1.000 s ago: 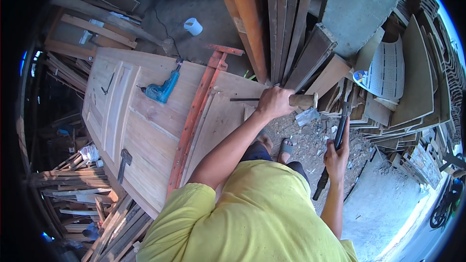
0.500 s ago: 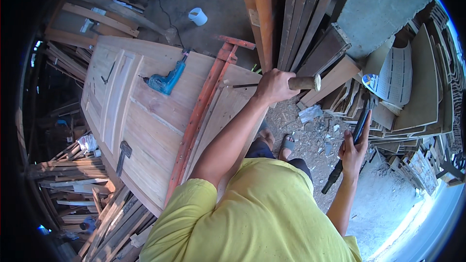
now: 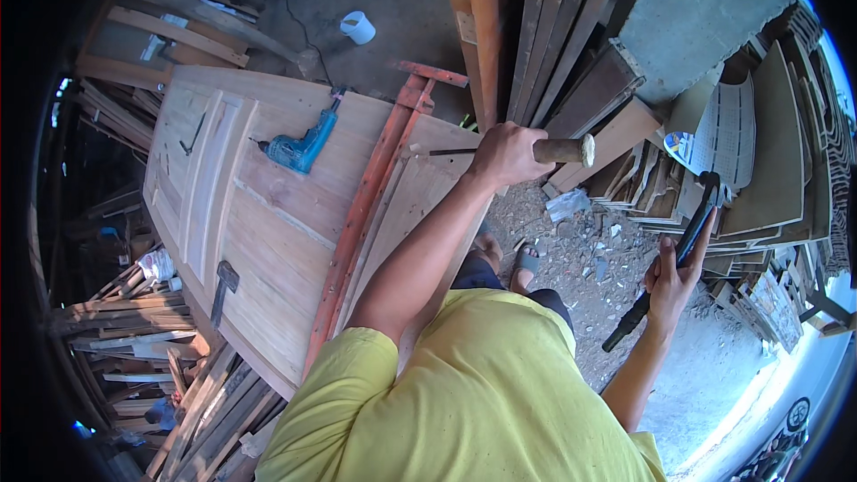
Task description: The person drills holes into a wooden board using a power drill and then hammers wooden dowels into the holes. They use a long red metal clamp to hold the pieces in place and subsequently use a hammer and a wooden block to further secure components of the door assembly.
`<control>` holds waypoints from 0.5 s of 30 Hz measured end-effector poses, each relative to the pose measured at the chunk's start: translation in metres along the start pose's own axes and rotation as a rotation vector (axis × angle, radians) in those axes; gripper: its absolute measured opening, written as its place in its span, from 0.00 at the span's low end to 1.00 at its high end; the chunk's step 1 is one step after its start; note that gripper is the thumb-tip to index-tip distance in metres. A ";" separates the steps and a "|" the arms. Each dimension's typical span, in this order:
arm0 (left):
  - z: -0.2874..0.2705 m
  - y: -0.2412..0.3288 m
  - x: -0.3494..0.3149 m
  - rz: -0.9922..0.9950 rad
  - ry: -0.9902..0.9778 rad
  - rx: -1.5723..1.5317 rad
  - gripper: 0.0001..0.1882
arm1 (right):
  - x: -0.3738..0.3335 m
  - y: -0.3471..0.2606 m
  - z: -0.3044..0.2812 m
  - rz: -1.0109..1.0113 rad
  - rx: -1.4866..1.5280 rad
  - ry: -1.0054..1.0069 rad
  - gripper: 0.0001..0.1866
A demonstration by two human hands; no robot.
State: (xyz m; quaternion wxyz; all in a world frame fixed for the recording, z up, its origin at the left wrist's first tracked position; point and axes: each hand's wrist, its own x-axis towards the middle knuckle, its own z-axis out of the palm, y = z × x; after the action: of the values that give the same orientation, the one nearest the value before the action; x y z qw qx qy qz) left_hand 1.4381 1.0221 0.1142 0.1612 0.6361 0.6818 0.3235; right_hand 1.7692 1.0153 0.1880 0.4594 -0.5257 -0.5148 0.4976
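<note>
My left hand [image 3: 509, 157] is wrapped round a chisel [image 3: 568, 152] with a thick wooden handle. Its thin dark blade points left, against the near edge of a pale wooden door panel [image 3: 290, 223]. Out to the right, my right hand [image 3: 674, 281] grips a black-handled hammer [image 3: 625, 326], with a finger stretched along the shaft. The hammer's head is apart from the chisel. A red bar clamp [image 3: 361, 223] lies across the door. Farther left on it rest a blue power drill [image 3: 299, 147] and a second hammer [image 3: 223, 290].
Tall boards [image 3: 482, 27] lean beyond the door's right end. Stacked panels [image 3: 777, 143] and offcuts line the right side. Scrap lumber [image 3: 134, 339] is heaped at the left. A white bucket [image 3: 358, 28] stands on the floor. Debris [image 3: 580, 250] litters the ground by my feet.
My right hand has swung the hammer farther right, away from the chisel. The left hand and chisel have hardly moved.
</note>
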 end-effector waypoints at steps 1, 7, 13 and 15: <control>0.000 0.000 0.001 0.000 -0.013 -0.005 0.14 | 0.000 -0.002 -0.001 -0.018 -0.001 0.007 0.43; -0.003 0.000 0.003 -0.019 -0.019 -0.020 0.13 | 0.002 -0.020 -0.006 -0.095 -0.002 0.069 0.44; -0.007 -0.003 0.004 -0.052 0.015 -0.024 0.13 | 0.002 -0.020 0.018 -0.216 0.063 0.293 0.44; -0.004 -0.002 0.008 -0.061 -0.017 -0.021 0.14 | -0.018 0.011 0.061 -0.179 0.180 0.231 0.47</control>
State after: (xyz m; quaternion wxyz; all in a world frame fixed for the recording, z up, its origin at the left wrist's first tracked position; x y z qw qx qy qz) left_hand 1.4327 1.0289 0.1177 0.1834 0.6161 0.6960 0.3200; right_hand 1.7095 0.9946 0.1727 0.6032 -0.4882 -0.4566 0.4351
